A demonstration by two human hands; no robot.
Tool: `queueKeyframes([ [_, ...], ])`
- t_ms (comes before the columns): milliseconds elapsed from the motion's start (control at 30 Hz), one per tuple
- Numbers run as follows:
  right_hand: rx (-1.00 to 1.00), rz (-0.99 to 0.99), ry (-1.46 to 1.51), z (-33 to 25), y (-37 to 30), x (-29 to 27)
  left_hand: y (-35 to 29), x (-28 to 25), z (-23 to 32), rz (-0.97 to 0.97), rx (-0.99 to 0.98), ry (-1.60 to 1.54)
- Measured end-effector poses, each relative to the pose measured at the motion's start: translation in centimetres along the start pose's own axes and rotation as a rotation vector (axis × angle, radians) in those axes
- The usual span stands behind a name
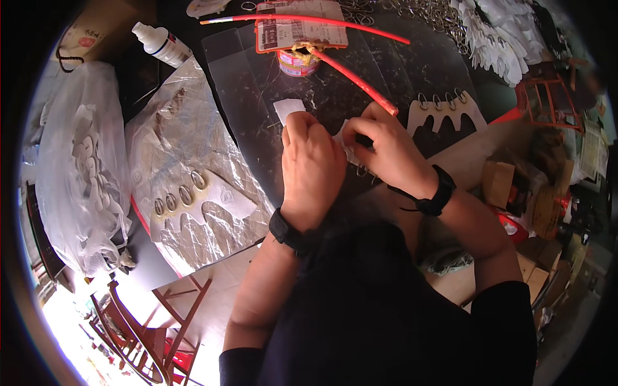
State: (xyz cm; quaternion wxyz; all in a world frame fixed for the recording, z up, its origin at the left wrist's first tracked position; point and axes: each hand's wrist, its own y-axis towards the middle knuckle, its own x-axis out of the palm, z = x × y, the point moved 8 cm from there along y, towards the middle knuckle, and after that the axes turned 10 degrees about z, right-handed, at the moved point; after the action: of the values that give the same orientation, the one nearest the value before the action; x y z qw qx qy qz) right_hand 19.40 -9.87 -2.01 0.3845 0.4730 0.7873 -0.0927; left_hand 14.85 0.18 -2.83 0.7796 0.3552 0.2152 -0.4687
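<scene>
Nearest, the left hand (pixel 312 168) lies knuckles-up on the dark scratched work surface (pixel 335 96), its fingers curled down and its thumb pressing the lower edge of a small white paper cut-out (pixel 288 109) that sticks out just beyond the fingertips. The right hand (pixel 385 149) meets it from the other side, fingers closed in a pinch on another scrap of the same white sheet (pixel 341 136); whether a metal ring is in that pinch is hard to tell, though a thin wire loop (pixel 362 171) shows under the wrist.

The piece looks featherlight, thin and limp, likely to crease or tear, so it is best held flat near an edge with fingertip pads.

To the left, crinkled clear plastic wrap (pixel 193 141) covers a cream card with oval metal rings (pixel 187 212); a matching ringed card (pixel 447 112) lies to the right.

Farther off, a long red stick (pixel 354 78) leans out of a small glue tin (pixel 296 63), and a white squeeze bottle (pixel 161 44) lies at the far left.
</scene>
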Motion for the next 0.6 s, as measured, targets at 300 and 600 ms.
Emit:
queueKeyframes([
  [300, 0.015, -0.004, -0.008, 0.20, -0.08, -0.06, 0.26, -0.14, -0.74, 0.024, -0.069, -0.058],
  [600, -0.039, -0.016, -0.163, 0.82, -0.32, -0.01, 0.44, -0.18, -0.26, -0.014, -0.091, -0.036],
])
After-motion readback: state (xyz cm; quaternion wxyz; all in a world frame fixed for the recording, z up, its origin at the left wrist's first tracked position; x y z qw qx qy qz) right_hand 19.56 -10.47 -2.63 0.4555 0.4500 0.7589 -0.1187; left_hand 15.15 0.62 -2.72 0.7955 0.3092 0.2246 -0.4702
